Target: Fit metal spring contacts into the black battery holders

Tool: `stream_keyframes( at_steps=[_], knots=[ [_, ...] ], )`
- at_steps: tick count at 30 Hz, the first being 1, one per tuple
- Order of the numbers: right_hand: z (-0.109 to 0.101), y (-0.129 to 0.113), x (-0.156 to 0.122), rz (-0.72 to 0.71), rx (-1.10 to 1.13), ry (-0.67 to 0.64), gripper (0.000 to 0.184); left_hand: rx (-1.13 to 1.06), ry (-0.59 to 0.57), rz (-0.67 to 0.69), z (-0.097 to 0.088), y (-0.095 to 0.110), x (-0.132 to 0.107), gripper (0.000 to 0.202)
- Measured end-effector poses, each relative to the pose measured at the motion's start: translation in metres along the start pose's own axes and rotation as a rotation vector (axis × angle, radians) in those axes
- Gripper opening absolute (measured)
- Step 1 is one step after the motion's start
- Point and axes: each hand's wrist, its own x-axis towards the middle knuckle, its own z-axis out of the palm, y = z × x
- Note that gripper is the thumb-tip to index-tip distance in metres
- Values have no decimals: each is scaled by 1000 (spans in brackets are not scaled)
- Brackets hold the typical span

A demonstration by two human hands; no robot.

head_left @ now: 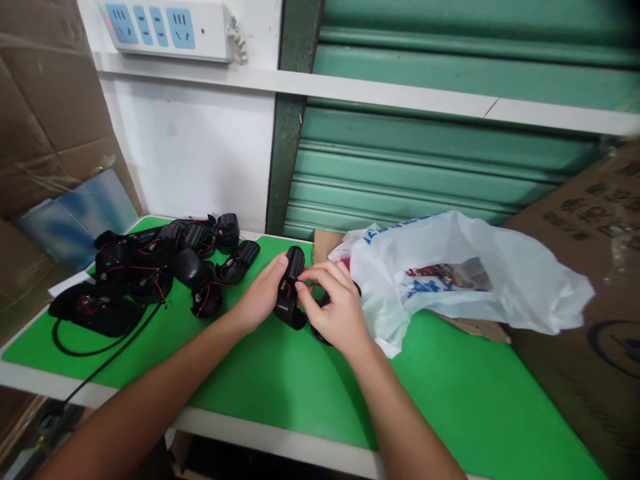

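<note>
My left hand [263, 290] is wrapped round the left side of a long black plastic housing [286, 308], holding it upright above the green mat. The housing is rounded at its top and curves at the bottom, with small pale lettering low on its face. Closed in a pinch, my right hand [340, 307] has its thumb and fingertips against the housing's right side at mid-height. Whatever sits between those fingertips is too small to make out. Partly hidden behind my right hand is another dark curved part [320, 332].
A heap of similar black housings [150, 257] with thin red wires lies at left, a black cable [117, 360] trailing off the edge. A white plastic bag [480, 267] rests on cardboard at right. Behind are a power strip [167, 30] and green shutter [425, 147]; cardboard boxes [585, 280] flank the green mat [280, 387].
</note>
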Motion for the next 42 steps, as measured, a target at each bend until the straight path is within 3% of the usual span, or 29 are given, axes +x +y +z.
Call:
stream_keyframes(
  at_steps=[13, 30, 33, 38, 42],
  knots=[
    [0, -2, -1, -141, -165, -124, 18, 192, 29, 8, -5, 2, 4, 53],
    [2, -3, -5, -198, -366, -206, 17, 431, 15, 95, 1, -1, -4, 54],
    [1, -3, -4, -155, -285, -166, 16, 352, 47, 79, 0, 0, -1, 50],
    [2, -1, -1, -55, -50, -18, 11, -42, 24, -48, 1, 2, 3, 41],
    [5, -1, -1, -12, -12, -5, 8, -186, 22, -138, 3, 2, 1, 38]
  ],
)
